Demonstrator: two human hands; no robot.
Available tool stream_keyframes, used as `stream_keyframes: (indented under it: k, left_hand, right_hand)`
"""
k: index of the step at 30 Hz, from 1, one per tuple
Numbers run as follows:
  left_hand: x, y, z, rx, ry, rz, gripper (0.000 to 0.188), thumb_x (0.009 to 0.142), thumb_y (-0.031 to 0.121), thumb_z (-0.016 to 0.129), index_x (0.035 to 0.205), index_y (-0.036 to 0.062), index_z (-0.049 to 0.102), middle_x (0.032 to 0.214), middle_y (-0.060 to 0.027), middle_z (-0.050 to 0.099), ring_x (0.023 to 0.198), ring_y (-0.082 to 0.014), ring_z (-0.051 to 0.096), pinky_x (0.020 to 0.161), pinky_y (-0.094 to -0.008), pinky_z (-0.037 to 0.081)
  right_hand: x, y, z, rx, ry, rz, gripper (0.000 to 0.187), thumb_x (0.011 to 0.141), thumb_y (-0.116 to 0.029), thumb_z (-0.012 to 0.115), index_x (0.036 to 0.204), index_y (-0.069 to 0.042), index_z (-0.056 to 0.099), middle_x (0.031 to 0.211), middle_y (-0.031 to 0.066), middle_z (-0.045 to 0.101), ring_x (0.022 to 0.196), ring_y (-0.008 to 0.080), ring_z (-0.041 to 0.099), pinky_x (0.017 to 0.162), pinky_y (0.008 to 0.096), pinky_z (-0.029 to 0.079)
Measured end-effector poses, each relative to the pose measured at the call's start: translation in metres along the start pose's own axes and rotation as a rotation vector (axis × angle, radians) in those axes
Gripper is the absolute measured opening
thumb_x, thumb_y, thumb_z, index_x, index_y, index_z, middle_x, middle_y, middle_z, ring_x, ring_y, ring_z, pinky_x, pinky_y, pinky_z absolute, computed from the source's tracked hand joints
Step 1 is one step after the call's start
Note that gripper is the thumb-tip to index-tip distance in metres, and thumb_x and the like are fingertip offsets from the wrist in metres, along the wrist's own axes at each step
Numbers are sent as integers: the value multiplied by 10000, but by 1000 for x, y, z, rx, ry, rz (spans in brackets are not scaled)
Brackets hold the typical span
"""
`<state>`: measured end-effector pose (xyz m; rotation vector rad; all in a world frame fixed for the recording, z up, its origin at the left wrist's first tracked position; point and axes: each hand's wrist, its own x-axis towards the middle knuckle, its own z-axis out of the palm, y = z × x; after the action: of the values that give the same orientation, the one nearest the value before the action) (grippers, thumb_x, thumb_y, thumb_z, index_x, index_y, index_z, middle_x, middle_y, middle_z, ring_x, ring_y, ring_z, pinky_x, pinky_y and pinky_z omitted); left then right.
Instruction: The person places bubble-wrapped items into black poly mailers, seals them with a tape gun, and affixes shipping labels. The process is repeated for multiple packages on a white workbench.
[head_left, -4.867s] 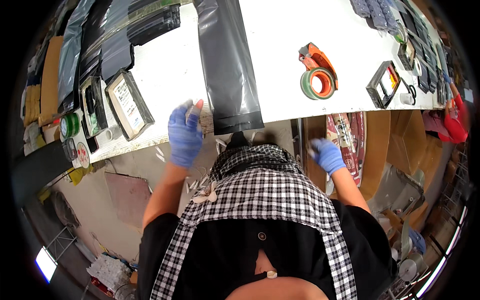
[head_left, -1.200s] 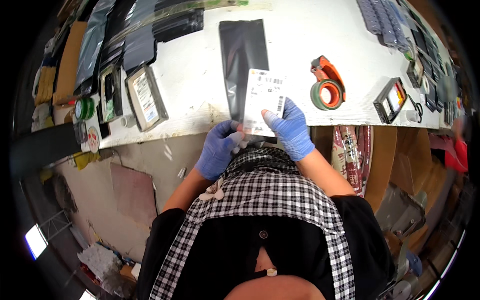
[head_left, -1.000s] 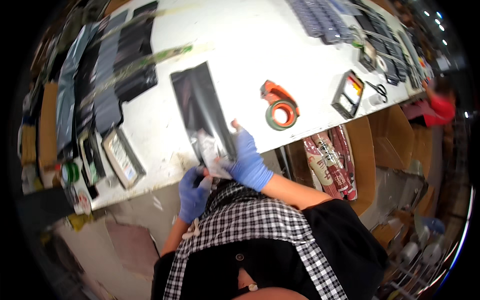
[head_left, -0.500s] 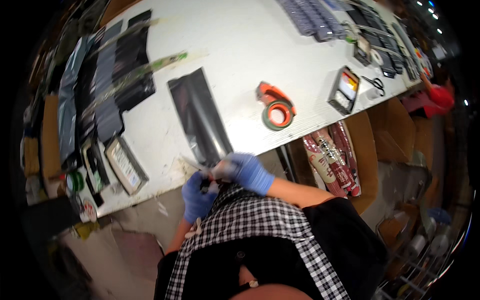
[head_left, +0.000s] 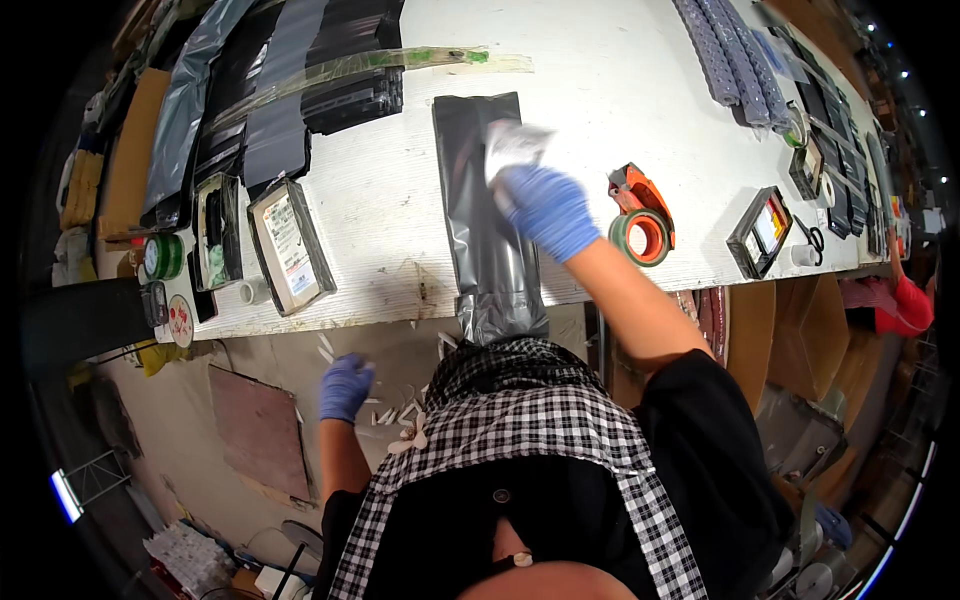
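A dark grey plastic mailing bag (head_left: 465,215) lies lengthwise on the table, its near end hanging over the front edge against my apron. Above its upper part, my right hand (head_left: 548,208) in a blue glove grips a white label (head_left: 515,148) with faint print, blurred by motion; whether the label touches the bag I cannot tell. My left hand (head_left: 346,388), gloved too, hangs below the table edge at the left with its fingers loosely apart. Just above its fingertips is a small white strip (head_left: 325,348), seemingly separate from them.
An orange tape dispenser (head_left: 642,220) stands right of the bag. Label boxes (head_left: 290,248) and stacked mailing bags (head_left: 350,90) are at the left. Further right are bubble-wrap rolls (head_left: 730,60), another box (head_left: 760,232) and scissors (head_left: 812,240). White strips (head_left: 400,412) litter the floor.
My hands were together at the bag's near end and have parted. The right has risen over the bag with the label; the left has dropped off to the left. The bag now overhangs the edge.
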<state>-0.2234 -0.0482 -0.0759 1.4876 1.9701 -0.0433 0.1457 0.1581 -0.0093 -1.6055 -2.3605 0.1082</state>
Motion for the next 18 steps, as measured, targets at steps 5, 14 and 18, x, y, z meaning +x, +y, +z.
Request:
stream_keyframes:
  k: [5,14,18]
  left_hand:
    - [-3,72,39,-398,-113,260,351,845,301,698,1074,36,672,999,-168,687,903,-308,667,833,-389,528]
    - [9,144,71,-1049,-553,48,316,930,249,646,1172,47,645,977,-8,653,870,-109,553,816,-282,458]
    - [14,133,79,-1052,-466,60,286,934,194,624,1176,44,651,985,-13,662,862,-104,556,815,-277,459]
  right_hand:
    - [-40,-30,-6,183,-200,-80,474,935,-450,515,1150,-40,617,1210,192,598,1101,297,599,894,420,511]
    - [55,-21,63,-17,-128,253,763,921,-517,511,1522,-103,287,1535,342,147,1382,521,244,1147,546,203]
    - [-89,-46,34,282,-94,-47,855,803,-445,681,1496,-90,330,1468,435,161,1314,578,299,1046,636,305]
